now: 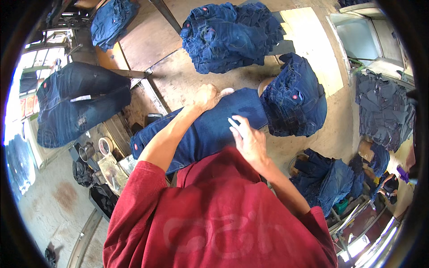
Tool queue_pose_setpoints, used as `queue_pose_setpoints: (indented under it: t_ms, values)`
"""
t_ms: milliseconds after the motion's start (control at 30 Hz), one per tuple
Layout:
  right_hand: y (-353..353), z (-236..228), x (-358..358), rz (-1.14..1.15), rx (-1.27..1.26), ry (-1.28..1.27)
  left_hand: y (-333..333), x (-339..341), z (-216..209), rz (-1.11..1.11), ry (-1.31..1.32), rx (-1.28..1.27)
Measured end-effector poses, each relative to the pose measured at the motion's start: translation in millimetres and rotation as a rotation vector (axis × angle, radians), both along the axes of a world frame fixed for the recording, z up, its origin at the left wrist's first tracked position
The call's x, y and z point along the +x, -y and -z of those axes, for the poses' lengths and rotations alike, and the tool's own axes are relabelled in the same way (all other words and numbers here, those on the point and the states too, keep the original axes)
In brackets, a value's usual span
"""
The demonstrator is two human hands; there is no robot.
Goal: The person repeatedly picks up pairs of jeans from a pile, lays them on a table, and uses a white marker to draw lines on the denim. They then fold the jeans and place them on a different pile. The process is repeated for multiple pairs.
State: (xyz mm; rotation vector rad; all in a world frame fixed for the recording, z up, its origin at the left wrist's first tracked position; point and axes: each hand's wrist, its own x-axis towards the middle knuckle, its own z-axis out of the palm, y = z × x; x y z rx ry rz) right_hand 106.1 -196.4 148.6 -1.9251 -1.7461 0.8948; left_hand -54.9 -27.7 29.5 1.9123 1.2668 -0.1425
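Observation:
A dark blue pair of jeans [214,127] lies stretched out slantwise in front of me, its lower left part reaching past my left forearm. My left hand [207,97] is closed on the far edge of the jeans, its fingers curled and partly hidden. A pale rounded end shows beside that hand; I cannot tell what it is. Over the near side of the cloth, my right hand [250,139] pinches a slim whitish stick [231,122] between its fingers. Part of the jeans is hidden by my red shirt.
Folded jeans are heaped on the far table [230,38], with another jeans pile [296,96] just right of my work. Spread jeans [82,105] hang at left. Tape rolls [105,145] stand on a side shelf. More denim [324,176] and dark garments [385,109] lie at right.

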Motion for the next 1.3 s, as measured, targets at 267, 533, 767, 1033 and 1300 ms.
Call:
queue_pose_setpoints:
  t_ms: [267, 533, 767, 1033, 1300]
  values:
    - [-28, 44, -41, -0.029, 0.403, 0.231, -19, -4, 21, 0.041, 0.101, 0.574]
    - [-63, 52, -62, -0.029, 0.220, 0.325, -20, -4, 21, -0.041, 0.233, 0.812]
    - [-4, 35, -47, -0.062, 0.213, 0.316, -21, 0, 29, -0.094, 0.264, 0.803]
    - [-25, 46, -45, 0.040, 0.296, 0.201, -15, 3, 43, -0.150, 0.219, 0.819]
    - [-64, 57, -58, -0.040, 0.227, 0.364, -14, 5, 48, -0.188, 0.203, 0.830]
